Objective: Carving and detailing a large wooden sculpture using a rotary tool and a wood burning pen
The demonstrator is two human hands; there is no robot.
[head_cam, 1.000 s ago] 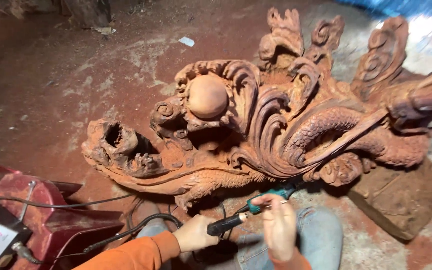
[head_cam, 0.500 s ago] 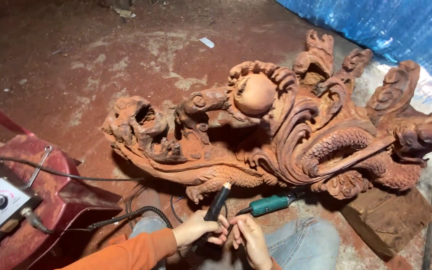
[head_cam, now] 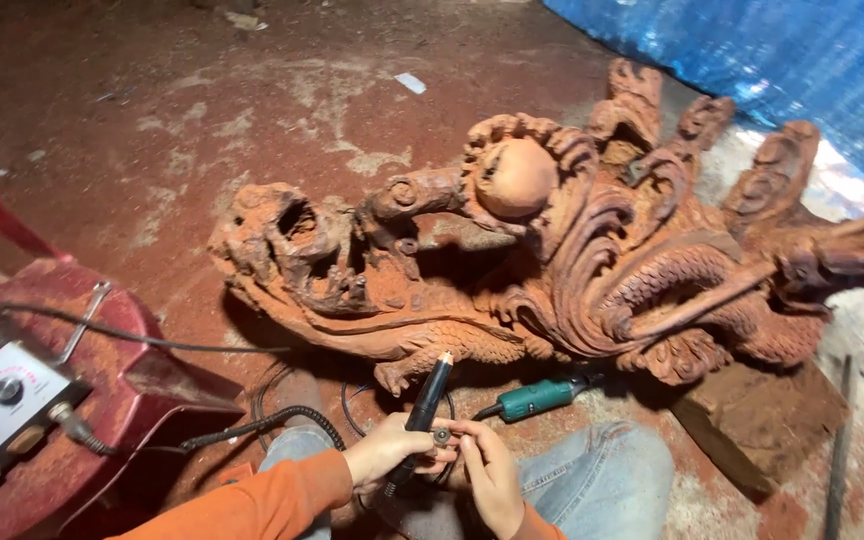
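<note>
A large reddish-brown wood carving (head_cam: 572, 250) of a dragon with scrolls and a round ball lies on the dusty floor in front of me. My left hand (head_cam: 384, 452), in an orange sleeve, grips a black pen-shaped rotary handpiece (head_cam: 424, 406) that points up toward the carving's lower edge. My right hand (head_cam: 487, 468) pinches a small round part at the handpiece's lower end. A teal power tool (head_cam: 540, 396) lies on the floor under the carving, just beyond my hands.
A red machine with a grey control box and knob (head_cam: 12, 400) sits at the left, a black flexible shaft (head_cam: 272, 420) running from it to the handpiece. A blue tarp (head_cam: 772, 70) hangs at the upper right. A wooden block (head_cam: 762, 420) props the carving. My jeans-clad knee (head_cam: 602, 485) is below.
The view has shifted so the carving sits further right. The handpiece now stands more upright in my left hand, and my right hand has closed in on its lower end.
</note>
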